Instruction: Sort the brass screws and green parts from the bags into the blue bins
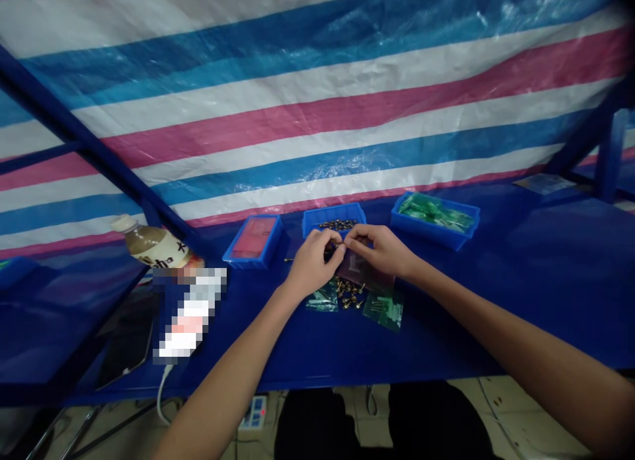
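My left hand point(316, 260) and my right hand point(378, 249) meet above the table, thumbs and fingers pinched together. What the fingertips hold is too small and covered to make out. Beneath them lies a pinkish clear plastic bag point(361, 269), partly hidden by the hands. A small pile of brass-coloured screw-like pieces point(349, 292) sits just in front. Flanking this pile are a green-tinted plastic packet point(323, 298) on the left and another green packet point(387, 310) with thin pieces inside on the right.
Behind the hands stand a blue bin of metal pieces point(333, 214), a blue bin of pink bags point(270, 243) and a blue bin of green packets point(454, 239). A drink bottle point(157, 249), a blurred-out object with a white cable point(186, 321) and a dark tablet-like panel point(126, 341) are left.
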The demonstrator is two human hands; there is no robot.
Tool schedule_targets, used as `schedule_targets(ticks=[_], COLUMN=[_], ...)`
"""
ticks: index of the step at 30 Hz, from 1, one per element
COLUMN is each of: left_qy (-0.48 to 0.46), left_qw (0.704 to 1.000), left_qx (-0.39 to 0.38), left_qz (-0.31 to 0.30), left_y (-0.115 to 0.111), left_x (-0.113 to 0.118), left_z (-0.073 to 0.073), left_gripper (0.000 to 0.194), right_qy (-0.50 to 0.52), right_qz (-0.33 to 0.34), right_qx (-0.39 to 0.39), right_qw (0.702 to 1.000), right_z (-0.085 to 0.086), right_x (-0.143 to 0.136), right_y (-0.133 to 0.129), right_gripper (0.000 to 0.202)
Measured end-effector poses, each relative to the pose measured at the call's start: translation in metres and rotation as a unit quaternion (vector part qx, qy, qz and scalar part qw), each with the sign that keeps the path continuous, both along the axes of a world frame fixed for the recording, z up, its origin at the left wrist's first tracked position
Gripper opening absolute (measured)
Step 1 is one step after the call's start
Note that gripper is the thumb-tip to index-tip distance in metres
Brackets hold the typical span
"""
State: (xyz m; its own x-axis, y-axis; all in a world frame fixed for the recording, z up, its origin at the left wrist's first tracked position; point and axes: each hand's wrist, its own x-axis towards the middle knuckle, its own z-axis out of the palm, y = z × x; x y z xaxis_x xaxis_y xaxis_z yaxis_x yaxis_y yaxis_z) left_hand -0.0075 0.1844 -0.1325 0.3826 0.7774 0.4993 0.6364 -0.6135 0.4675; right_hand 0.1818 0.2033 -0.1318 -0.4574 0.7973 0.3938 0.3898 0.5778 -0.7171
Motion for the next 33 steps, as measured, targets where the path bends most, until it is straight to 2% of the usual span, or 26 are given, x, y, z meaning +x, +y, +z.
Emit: schedule_targets(ticks=[6,9,14,20,26,30,33], left_qy=[0.033,0.017,0.047,0.092,0.174,0.174,0.149], left_qw=[0.999,1.0,0.999,0.994,0.975,0.975,0.981], left_qx=[-0.001,0.004,0.02,0.061,0.137,0.138,0.122], left_qz=[-0.002,0.006,-0.005,-0.002,-0.004,-0.002,-0.008], left_y=[-0.0001,-0.0002,0.0016,0.0024,0.0037,0.0023,0.0004], left_x=[-0.0009,-0.0013,-0.0033,-0.0069,-0.0081,-0.0093,-0.0095], left_z=[-0.0013,-0.0018,-0.0053,-0.0069,-0.006,-0.0036,-0.0026], left_gripper=[0.028,0.015,0.009,0.016,0.024,0.031,0.024], right_qy=[-0.002,0.006,0.022,0.007,0.009,-0.005,-0.01], right_qz=[0.0,-0.003,-0.005,0.002,0.005,0.014,0.015], right_qx=[-0.013,-0.019,-0.042,-0.052,-0.069,-0.066,-0.064], right_qw=[1.0,1.0,0.999,0.999,0.998,0.998,0.998], right_z=[0.0025,0.0024,-0.0002,-0.0005,0.0016,0.0006,-0.0006], right_x=[-0.0025,-0.002,0.0007,0.0014,0.0,-0.0014,-0.001], right_y=[-0.0031,-0.0027,-0.0002,-0.0013,-0.0046,-0.0051,-0.004], right_gripper=[0.019,0.021,0.025,0.027,0.026,0.025,0.024])
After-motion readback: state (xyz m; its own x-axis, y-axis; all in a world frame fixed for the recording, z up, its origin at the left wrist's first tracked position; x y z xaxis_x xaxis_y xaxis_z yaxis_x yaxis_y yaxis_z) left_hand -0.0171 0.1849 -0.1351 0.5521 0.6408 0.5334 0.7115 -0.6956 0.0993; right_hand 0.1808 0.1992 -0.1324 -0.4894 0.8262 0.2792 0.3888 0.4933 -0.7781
